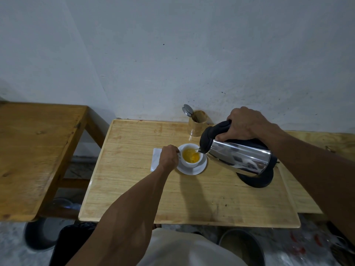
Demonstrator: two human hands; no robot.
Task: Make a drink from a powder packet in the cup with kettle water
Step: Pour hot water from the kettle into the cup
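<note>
A white cup (pixel 189 163) stands on a white saucer (pixel 199 168) near the middle of the wooden table (pixel 192 198); yellow-orange liquid fills it partway. My left hand (pixel 169 157) grips the cup at its left side, by the handle. My right hand (pixel 244 123) holds the black handle of a steel kettle (pixel 240 155), tilted left with its spout over the cup's right rim, water running in. The kettle's black base (pixel 257 179) sits on the table under it. A white packet (pixel 156 158) lies flat to the left of the saucer, partly under my hand.
A wooden holder (pixel 197 124) with spoons (pixel 187 110) stands at the table's back edge by the wall. A second wooden table (pixel 34 150) is to the left. On the floor are a dark bin (pixel 242 244) and other dark objects.
</note>
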